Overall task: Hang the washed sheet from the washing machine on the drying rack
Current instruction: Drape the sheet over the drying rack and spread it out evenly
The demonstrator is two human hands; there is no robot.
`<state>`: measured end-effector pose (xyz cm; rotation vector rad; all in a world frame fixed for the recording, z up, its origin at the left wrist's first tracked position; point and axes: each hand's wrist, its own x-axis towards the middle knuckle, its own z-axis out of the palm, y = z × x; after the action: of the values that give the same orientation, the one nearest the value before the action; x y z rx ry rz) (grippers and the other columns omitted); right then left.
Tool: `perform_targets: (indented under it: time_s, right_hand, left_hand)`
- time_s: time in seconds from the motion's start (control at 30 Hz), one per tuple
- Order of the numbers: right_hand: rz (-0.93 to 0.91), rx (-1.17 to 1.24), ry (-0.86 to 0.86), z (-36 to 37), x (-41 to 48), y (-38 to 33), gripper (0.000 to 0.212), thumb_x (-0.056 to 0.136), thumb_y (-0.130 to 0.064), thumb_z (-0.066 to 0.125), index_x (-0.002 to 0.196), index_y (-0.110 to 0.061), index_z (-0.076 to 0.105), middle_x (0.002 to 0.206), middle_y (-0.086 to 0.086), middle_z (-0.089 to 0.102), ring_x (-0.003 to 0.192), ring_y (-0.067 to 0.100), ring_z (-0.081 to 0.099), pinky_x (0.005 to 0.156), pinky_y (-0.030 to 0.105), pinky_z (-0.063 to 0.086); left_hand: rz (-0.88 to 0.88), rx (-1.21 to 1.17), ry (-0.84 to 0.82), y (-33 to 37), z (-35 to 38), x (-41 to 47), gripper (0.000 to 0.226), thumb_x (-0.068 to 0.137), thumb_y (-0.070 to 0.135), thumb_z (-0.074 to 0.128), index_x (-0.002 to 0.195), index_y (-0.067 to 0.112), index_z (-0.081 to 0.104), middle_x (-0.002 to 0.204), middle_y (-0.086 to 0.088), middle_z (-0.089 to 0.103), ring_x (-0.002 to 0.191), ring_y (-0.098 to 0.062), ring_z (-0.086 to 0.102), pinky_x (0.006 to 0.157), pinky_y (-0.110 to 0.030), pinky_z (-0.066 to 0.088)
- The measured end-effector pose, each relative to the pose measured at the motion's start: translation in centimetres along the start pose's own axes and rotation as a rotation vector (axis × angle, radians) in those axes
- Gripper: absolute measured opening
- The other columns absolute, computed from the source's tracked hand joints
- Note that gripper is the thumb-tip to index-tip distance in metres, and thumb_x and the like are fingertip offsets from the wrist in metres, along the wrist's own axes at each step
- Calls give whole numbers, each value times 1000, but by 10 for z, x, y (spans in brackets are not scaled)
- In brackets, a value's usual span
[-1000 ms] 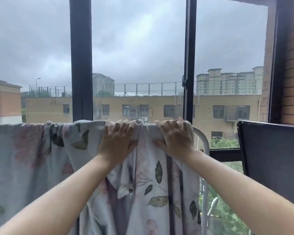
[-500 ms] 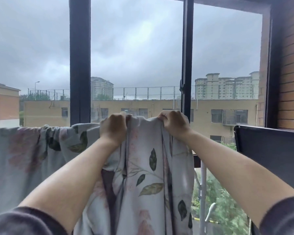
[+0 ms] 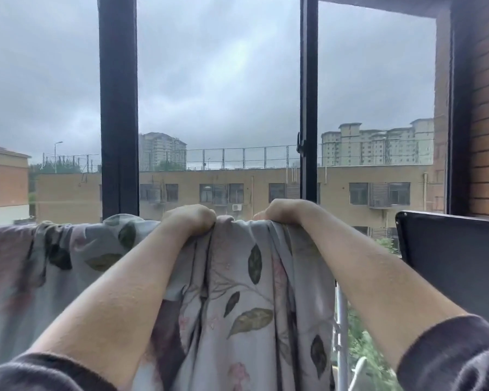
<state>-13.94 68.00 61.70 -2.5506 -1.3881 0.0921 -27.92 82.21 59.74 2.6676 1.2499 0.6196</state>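
Drying rack (image 3: 342, 320): only a pale metal upright shows, at the right edge of the load, with its top rail hidden under fabric. Sheet (image 3: 249, 300), grey with a leaf and flower print, lies directly over the top of the rack and hangs down the near side in vertical folds. Its left portion spreads along the rail, bunched at the top edge.

You have nothing to read here: no lettering, label, brand, number or sign shows anywhere in your view. The sheet (image 3: 246, 292) carries only a printed pattern of leaves and pale flowers, with no words or tag visible. The buildings (image 3: 266, 190) across the way show plain walls and windows, and any marking on them is too small to make out.
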Motion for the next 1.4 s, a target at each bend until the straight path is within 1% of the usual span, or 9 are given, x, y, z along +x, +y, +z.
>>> perform_targets:
  time_s: [0.1, 0.23, 0.33, 0.5, 0.67, 0.83, 0.97, 1.27, 1.4]
  right_hand:
    - [-24, 189, 307, 11, 9, 8, 37, 95, -37, 47, 100, -6, 69, 112, 9, 67, 100, 23, 61, 84, 31, 46]
    - [-151, 240, 680, 22, 2, 15, 38, 94, -27, 43, 66, -6, 59, 73, 8, 69, 71, 25, 64, 65, 31, 52]
    - [-227, 117, 857, 46, -21, 22, 33, 96, -28, 38, 72, -14, 55, 75, 2, 65, 73, 23, 59, 62, 28, 39]
    - [-153, 41, 842, 99, -62, 53, 62, 86, -60, 32, 139, -29, 34, 141, 1, 41, 128, 23, 38, 107, 46, 29]
    - [72, 201, 991, 118, -90, 57, 69, 79, -57, 58, 131, -18, 36, 129, 3, 41, 122, 24, 41, 95, 45, 41]
    - [228, 469, 649, 115, -92, 54, 48, 88, -46, 51, 120, -11, 44, 110, 7, 60, 102, 32, 60, 82, 40, 49]
    - [42, 535, 828, 97, -91, 39, 22, 90, -18, 43, 103, -18, 61, 101, 3, 68, 97, 26, 62, 84, 35, 50]
    - [-53, 209, 1060, -23, -10, -19, 22, 94, -16, 43, 105, -22, 61, 104, 3, 69, 94, 26, 61, 69, 28, 36]
    - [11, -39, 282, 2, 34, -24, 26, 92, -28, 55, 114, -15, 63, 108, 5, 65, 86, 19, 56, 66, 25, 42]
  left_hand:
    - [101, -105, 344, -3, 12, -16, 42, 100, 36, 29, 109, 11, 63, 115, -15, 64, 104, -31, 59, 85, -37, 41]
    - [540, -21, 724, -6, 44, -52, 42, 95, 49, 32, 101, 17, 59, 90, -1, 66, 78, -20, 61, 80, -36, 46]
    - [572, 142, 634, -9, 56, -60, 49, 92, 55, 27, 105, 20, 57, 88, -1, 64, 77, -23, 61, 80, -39, 45]
    - [539, 43, 703, -3, 47, -62, 33, 99, 33, 38, 91, 16, 65, 79, -5, 68, 72, -26, 65, 78, -39, 43]
    - [454, 16, 666, 8, 38, -68, 27, 100, 24, 38, 101, 16, 64, 84, -9, 71, 77, -31, 66, 80, -41, 47]
    - [472, 65, 648, 7, 34, -71, 28, 101, 26, 34, 104, 16, 60, 87, -11, 69, 79, -29, 63, 75, -38, 42]
    - [400, 42, 483, 6, 14, -64, 35, 102, 31, 31, 105, 13, 61, 91, -13, 66, 77, -27, 56, 67, -33, 40]
    - [99, -82, 446, -1, -28, 3, 37, 101, 30, 34, 111, 7, 61, 111, -18, 64, 103, -35, 61, 78, -37, 45]
    - [69, 6, -16, -14, -3, 16, 34, 91, 32, 39, 104, 13, 65, 127, -12, 59, 114, -31, 55, 101, -42, 43]
